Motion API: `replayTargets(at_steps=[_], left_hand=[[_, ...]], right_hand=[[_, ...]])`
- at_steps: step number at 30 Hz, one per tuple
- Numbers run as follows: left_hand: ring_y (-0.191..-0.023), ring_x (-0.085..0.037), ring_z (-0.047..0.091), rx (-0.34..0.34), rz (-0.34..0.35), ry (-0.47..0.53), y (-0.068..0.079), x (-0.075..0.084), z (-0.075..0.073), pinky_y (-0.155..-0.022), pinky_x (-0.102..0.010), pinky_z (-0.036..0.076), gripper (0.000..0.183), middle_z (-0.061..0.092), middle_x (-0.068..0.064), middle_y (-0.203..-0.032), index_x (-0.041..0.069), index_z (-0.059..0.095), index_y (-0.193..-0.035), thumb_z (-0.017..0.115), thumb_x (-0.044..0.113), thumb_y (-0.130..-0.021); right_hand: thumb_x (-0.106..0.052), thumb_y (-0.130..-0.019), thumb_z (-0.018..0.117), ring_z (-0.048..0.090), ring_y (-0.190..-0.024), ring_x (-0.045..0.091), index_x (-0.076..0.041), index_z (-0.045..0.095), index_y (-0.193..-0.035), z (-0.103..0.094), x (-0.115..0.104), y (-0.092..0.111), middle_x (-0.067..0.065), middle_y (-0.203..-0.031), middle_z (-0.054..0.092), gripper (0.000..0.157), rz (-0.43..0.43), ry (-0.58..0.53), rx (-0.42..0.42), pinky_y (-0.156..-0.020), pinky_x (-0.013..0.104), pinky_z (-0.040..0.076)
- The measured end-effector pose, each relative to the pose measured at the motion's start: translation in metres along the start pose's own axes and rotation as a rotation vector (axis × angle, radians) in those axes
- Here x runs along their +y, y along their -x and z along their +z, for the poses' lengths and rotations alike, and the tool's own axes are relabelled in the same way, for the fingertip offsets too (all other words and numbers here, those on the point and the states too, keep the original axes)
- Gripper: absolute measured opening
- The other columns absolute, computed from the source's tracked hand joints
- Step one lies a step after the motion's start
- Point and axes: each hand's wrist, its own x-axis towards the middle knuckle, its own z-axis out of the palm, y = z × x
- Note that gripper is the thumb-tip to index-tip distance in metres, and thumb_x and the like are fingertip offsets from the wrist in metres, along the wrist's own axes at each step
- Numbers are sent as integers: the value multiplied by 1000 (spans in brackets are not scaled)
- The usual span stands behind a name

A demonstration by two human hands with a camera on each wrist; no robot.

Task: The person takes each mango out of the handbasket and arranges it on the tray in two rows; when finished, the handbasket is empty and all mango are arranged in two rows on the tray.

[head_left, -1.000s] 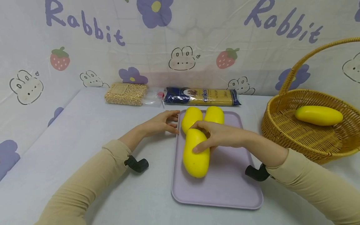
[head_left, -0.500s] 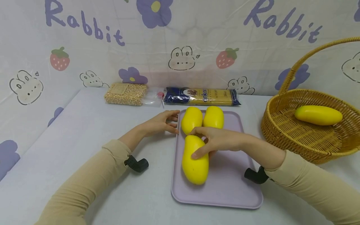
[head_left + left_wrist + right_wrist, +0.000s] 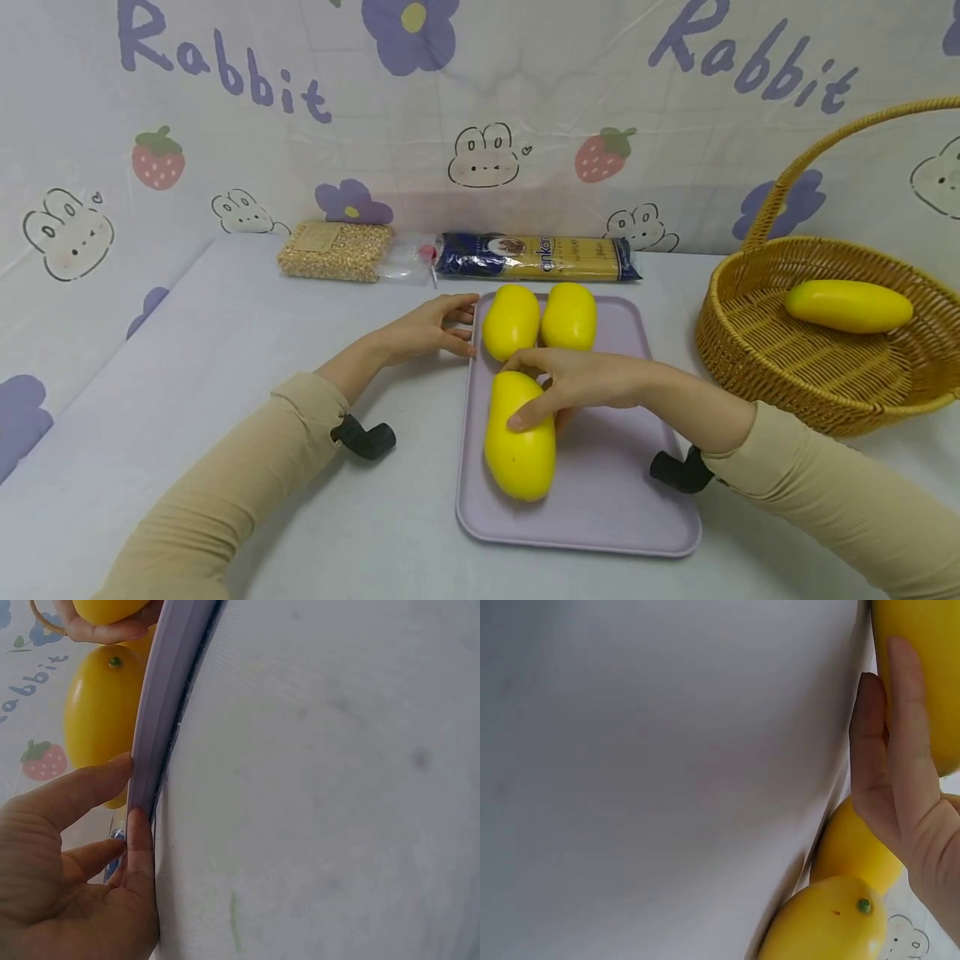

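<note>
In the head view, my right hand [image 3: 581, 383] grips a yellow mango [image 3: 520, 450] over the left side of the lilac tray [image 3: 600, 508], thumb on its near face. The right wrist view shows straight fingers [image 3: 909, 712] along the same mango [image 3: 937, 690]; whether it touches the tray is unclear. Two more mangoes, one left [image 3: 512, 321] and one right [image 3: 570, 317], lie side by side at the tray's far end. My left hand [image 3: 427, 327] touches the tray's left rim with its fingertips. In the left wrist view, thumb and fingertips meet that rim [image 3: 154, 712].
A wicker basket [image 3: 720, 333] with a tall handle stands right of the tray, holding a long yellow fruit [image 3: 851, 306]. Behind the tray lie a bag of yellowish grains [image 3: 337, 252] and a blue-and-yellow pasta packet [image 3: 536, 257], close to the printed backdrop [image 3: 540, 100].
My right hand has brought the mango toward the tray's near edge, away from the two far mangoes. The left hand stays at the rim.
</note>
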Motion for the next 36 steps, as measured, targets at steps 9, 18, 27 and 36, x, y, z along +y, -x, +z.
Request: replayTargets(at_steps=[9,18,27,36], left_hand=[[-139,-38,46,0,3,-7,1,-1,-1,-119,-42,42,90,35,-22,-154,4,18,-158,70,0,-84],[-139,-37,46,-1,2,-6,1,-1,-1,-119,-42,42,90,35,-21,-153,5,18,-158,70,1,-84],[-139,-38,47,-1,2,-12,0,-1,-1,-119,-42,42,90,36,-22,-152,5,19,-158,70,1,-84],[-139,-37,47,1,3,-28,0,-1,-1,-118,-42,43,89,36,-22,-152,4,19,-157,70,2,-85]], right_hand=[[-39,-86,72,61,-106,21,-9,39,-143,0,2,0,13,-143,43,72,4,-54,-21,-86,34,62],[-39,-88,71,60,-108,22,-10,38,-144,0,3,-1,15,-141,43,71,-1,-78,-45,-88,36,62],[-37,-91,69,55,-115,28,-20,39,-146,2,2,0,17,-139,38,65,31,-124,-54,-89,40,63],[-38,-92,67,55,-115,29,-23,37,-148,2,0,2,18,-137,34,65,41,-119,-63,-87,40,63]])
